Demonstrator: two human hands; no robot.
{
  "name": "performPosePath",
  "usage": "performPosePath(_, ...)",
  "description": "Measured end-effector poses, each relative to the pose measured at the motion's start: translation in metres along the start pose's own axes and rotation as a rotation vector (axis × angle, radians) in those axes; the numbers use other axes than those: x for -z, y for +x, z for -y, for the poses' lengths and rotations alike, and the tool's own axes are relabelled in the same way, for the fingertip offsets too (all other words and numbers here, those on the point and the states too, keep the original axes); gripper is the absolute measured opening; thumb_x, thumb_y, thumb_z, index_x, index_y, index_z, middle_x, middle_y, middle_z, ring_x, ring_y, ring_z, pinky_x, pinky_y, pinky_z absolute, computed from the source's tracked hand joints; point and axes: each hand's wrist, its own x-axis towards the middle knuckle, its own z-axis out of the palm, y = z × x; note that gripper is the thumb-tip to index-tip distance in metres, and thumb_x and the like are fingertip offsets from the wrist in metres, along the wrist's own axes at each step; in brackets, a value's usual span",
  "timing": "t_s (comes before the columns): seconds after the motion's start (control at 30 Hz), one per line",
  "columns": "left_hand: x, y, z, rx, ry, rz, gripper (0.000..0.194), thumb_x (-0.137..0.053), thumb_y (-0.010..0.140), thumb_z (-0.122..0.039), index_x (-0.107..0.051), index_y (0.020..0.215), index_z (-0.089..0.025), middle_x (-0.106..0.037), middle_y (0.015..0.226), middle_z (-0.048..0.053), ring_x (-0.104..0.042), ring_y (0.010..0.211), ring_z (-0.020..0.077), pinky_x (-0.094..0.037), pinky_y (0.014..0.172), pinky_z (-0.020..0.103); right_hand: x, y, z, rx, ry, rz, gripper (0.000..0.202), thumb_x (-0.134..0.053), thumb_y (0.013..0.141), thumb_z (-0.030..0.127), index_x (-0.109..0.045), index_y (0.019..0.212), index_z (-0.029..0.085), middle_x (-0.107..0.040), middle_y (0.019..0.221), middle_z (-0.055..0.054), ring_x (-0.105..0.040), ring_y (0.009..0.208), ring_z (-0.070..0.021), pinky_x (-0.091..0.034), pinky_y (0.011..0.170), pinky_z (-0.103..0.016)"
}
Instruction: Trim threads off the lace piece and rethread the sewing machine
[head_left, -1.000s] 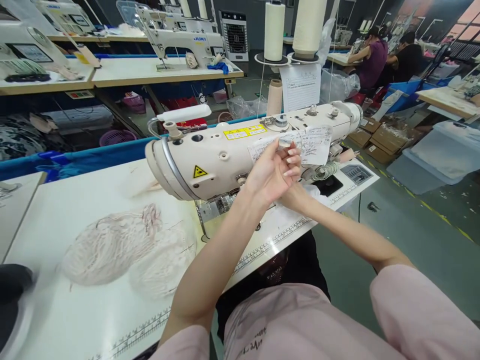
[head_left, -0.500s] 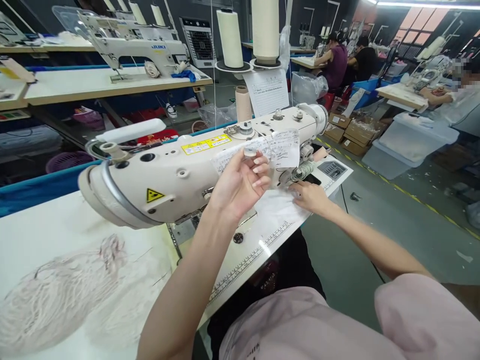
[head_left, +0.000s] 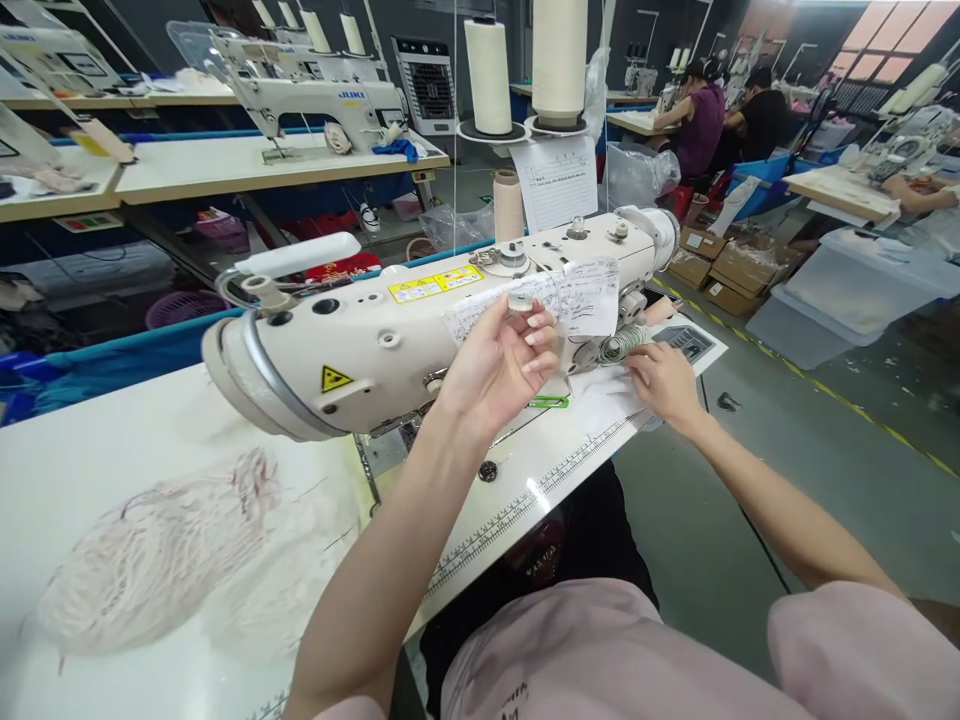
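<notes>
My left hand (head_left: 510,365) is raised in front of the sewing machine (head_left: 352,345), palm turned up. Thumb and forefinger pinch a small pale bobbin (head_left: 520,301); the other fingers curl loosely. My right hand (head_left: 666,385) is at the right end of the machine, fingers bent together beside a coil of pale green cord (head_left: 621,346). What its fingertips grip, if anything, I cannot make out. White cloth (head_left: 604,392) lies just left of it. Below my left hand is a bright green tool (head_left: 549,402), partly hidden. A small dark round metal part (head_left: 488,471) rests near the ruler strip.
A bundle of pale thread (head_left: 165,550) covers part of the white table (head_left: 247,690) at left. Papers (head_left: 589,298) hang on the machine's front. Thread cones (head_left: 487,80) stand behind it. Across the aisle are plastic bins (head_left: 817,320) and people at other machines.
The view has swung left. My right hand has shifted right and up, off the white cloth. The green tool shows now beneath my left hand, which still pinches the bobbin.
</notes>
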Motion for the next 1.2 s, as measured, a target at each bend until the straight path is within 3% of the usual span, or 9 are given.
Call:
performPosePath(0.23, 0.000, 0.000, 0.001, -0.002, -0.048, 0.011, 0.042, -0.023, 0.104, -0.034, -0.050, 0.081, -0.011, -0.044, 0.064, -0.002, -0.046, 0.052, 0.0050, -0.031, 0.041, 0.015, -0.025, 0.013, 0.096, 0.255, 0.103, 0.219, 0.023, -0.046, 0.091, 0.014, -0.061, 0.108, 0.019, -0.065, 0.103, -0.008, -0.058, 0.095, -0.0206, -0.043, 0.075, -0.030)
performPosePath(0.37, -0.001, -0.002, 0.001, 0.001, -0.070, -0.010, 0.041, -0.024, 0.103, -0.034, -0.050, 0.082, -0.011, -0.044, 0.065, -0.002, -0.046, 0.051, 0.0049, -0.031, 0.040, 0.015, -0.039, 0.029, 0.118, 0.265, 0.153, 0.299, 0.022, -0.042, 0.090, 0.006, -0.061, 0.098, 0.013, -0.067, 0.089, -0.012, -0.060, 0.083, -0.0211, -0.044, 0.069, -0.028)
performPosePath(0.6, 0.002, 0.000, 0.004, -0.024, -0.093, -0.017, 0.037, -0.029, 0.102, -0.033, -0.051, 0.082, -0.011, -0.044, 0.067, -0.002, -0.044, 0.050, 0.0046, -0.031, 0.037, 0.014, -0.024, 0.022, 0.098, 0.184, 0.391, 0.210, 0.024, -0.040, 0.091, 0.011, -0.060, 0.104, 0.016, -0.066, 0.096, -0.010, -0.062, 0.083, -0.0185, -0.046, 0.070, -0.027)
performPosePath(0.77, 0.004, 0.000, 0.006, -0.022, -0.124, 0.004, 0.037, -0.032, 0.102, -0.031, -0.052, 0.079, -0.009, -0.043, 0.066, -0.001, -0.042, 0.048, 0.0049, -0.030, 0.036, 0.014, 0.012, -0.004, 0.069, 0.097, 0.570, 0.153, 0.040, -0.018, 0.101, 0.031, -0.048, 0.121, 0.014, -0.060, 0.071, -0.001, -0.055, 0.053, -0.0122, -0.044, 0.048, -0.023)
performPosePath(0.87, 0.006, 0.000, 0.007, -0.017, -0.155, 0.012, 0.037, -0.033, 0.101, -0.030, -0.053, 0.078, -0.009, -0.043, 0.066, -0.001, -0.041, 0.048, 0.0052, -0.030, 0.035, 0.014, 0.048, 0.005, 0.054, 0.051, 0.655, -0.104, 0.035, -0.047, 0.094, 0.044, -0.053, 0.118, 0.019, -0.065, 0.088, -0.005, -0.060, 0.067, -0.0148, -0.048, 0.056, -0.025)
performPosePath(0.93, 0.008, 0.000, 0.007, -0.011, -0.178, 0.012, 0.035, -0.033, 0.101, -0.029, -0.053, 0.078, -0.010, -0.043, 0.067, -0.001, -0.041, 0.048, 0.0055, -0.029, 0.034, 0.013, 0.072, 0.026, 0.049, 0.131, 0.533, -0.299, 0.032, -0.056, 0.090, 0.041, -0.058, 0.116, 0.023, -0.066, 0.092, -0.005, -0.061, 0.074, -0.0164, -0.048, 0.063, -0.027)
performPosePath(1.03, 0.009, 0.002, 0.009, 0.006, -0.206, 0.010, 0.034, -0.034, 0.101, -0.030, -0.052, 0.078, -0.011, -0.042, 0.067, -0.001, -0.042, 0.048, 0.0056, -0.028, 0.034, 0.013, 0.095, 0.065, 0.049, 0.333, 0.210, -0.443, 0.031, -0.045, 0.096, 0.032, -0.056, 0.125, 0.024, -0.067, 0.099, -0.007, -0.062, 0.085, -0.0183, -0.047, 0.072, -0.028)
performPosePath(1.13, 0.010, 0.003, 0.010, 0.016, -0.218, 0.009, 0.034, -0.034, 0.100, -0.031, -0.053, 0.080, -0.011, -0.042, 0.068, 0.000, -0.042, 0.049, 0.0054, -0.029, 0.035, 0.012, 0.100, 0.097, 0.054, 0.485, -0.178, -0.485, 0.032, -0.039, 0.098, 0.024, -0.057, 0.124, 0.022, -0.066, 0.086, -0.007, -0.059, 0.081, -0.0185, -0.042, 0.067, -0.028)
performPosePath(1.2, 0.011, 0.003, 0.010, 0.019, -0.219, 0.009, 0.034, -0.035, 0.100, -0.031, -0.053, 0.081, -0.010, -0.042, 0.068, -0.001, -0.042, 0.049, 0.0054, -0.030, 0.035, 0.012, 0.097, 0.109, 0.057, 0.562, -0.313, -0.483, 0.032, -0.036, 0.098, 0.018, -0.057, 0.123, 0.019, -0.066, 0.085, -0.007, -0.056, 0.078, -0.0186, -0.039, 0.065, -0.029)
